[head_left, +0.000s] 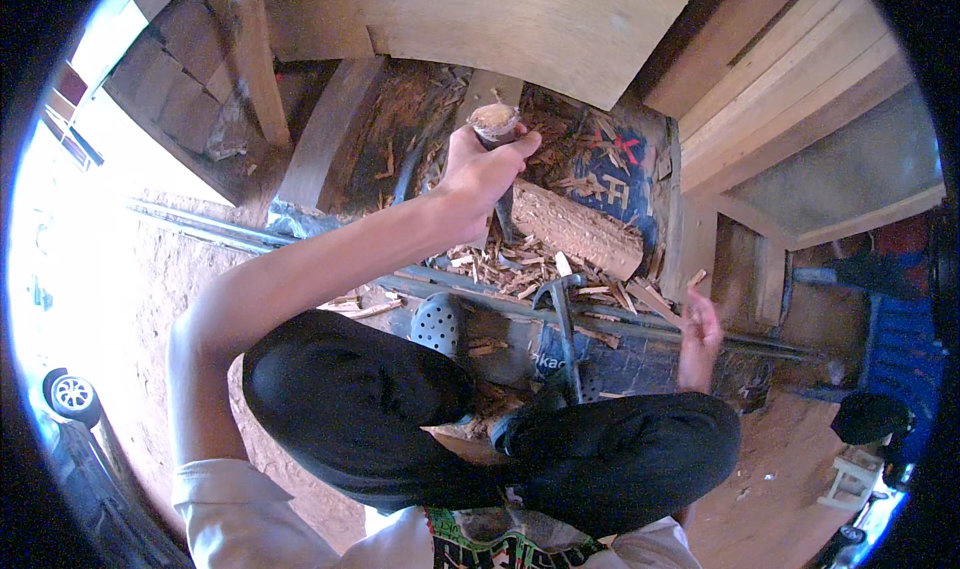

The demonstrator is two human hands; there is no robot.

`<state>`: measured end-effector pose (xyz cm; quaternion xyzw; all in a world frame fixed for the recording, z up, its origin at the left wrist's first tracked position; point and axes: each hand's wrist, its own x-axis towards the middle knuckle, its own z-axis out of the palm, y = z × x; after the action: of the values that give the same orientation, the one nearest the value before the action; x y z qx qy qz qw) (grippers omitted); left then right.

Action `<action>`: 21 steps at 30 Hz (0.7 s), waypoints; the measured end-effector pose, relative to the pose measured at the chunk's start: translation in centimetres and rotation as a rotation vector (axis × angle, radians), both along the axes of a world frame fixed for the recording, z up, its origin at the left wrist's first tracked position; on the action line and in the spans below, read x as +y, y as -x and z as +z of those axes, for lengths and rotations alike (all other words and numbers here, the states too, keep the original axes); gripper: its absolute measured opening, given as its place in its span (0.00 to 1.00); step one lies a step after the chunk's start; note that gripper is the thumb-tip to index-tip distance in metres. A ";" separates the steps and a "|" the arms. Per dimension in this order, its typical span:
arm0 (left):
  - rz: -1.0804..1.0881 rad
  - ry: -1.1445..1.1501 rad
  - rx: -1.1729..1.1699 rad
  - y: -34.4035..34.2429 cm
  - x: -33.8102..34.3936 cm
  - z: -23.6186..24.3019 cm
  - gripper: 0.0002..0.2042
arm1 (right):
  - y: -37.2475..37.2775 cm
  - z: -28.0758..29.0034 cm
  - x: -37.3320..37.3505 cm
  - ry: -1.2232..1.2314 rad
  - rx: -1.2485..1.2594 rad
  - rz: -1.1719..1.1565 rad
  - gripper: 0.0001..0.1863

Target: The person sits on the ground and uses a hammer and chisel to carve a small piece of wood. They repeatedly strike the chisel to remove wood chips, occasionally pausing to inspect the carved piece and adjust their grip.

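Gripping a wooden-handled tool (494,122) hard, the left hand (480,174) is fully wrapped round the shaft; the pale, fibrous butt end pokes out above the fist and a dark blade seems to run down below it (blade type hard to tell). Tool is raised just over the wood block (575,231), which lies slanted on the ground ahead of the person's feet. Right hand (698,337) sits well apart, low to the right, fingers loose and open, holding nothing.

Looks like mid-chopping or shaving the block, my read only. Next stroke would need the edge lined up on the block's near face, free hand kept wide.

Block: rough, reddish-brown, squared-off. Chips (520,269): thin, splintery, scattered all around it. A metal bar clamp (562,314) lies over a grey perforated clog (438,321). Pale smooth planks (780,79) are stacked at right.
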<state>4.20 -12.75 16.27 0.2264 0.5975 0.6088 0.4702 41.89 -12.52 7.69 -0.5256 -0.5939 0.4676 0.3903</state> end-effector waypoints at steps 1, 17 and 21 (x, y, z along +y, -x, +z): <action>-0.001 -0.002 0.023 0.1 0.0 -0.1 0.05 | 0.3 1.9 0.7 -0.002 -0.024 -0.010 0.16; -0.065 0.067 0.058 -4.6 0.0 2.6 0.09 | 12.0 25.7 3.8 -0.820 0.350 0.480 0.20; -0.076 -0.009 0.078 -4.3 1.2 2.5 0.09 | 12.8 23.1 3.8 -0.713 0.352 0.444 0.18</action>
<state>8.54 -11.58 18.78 0.2745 0.6035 0.5841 0.4682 29.09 -8.75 30.77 -0.1307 -0.7407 0.3885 0.5323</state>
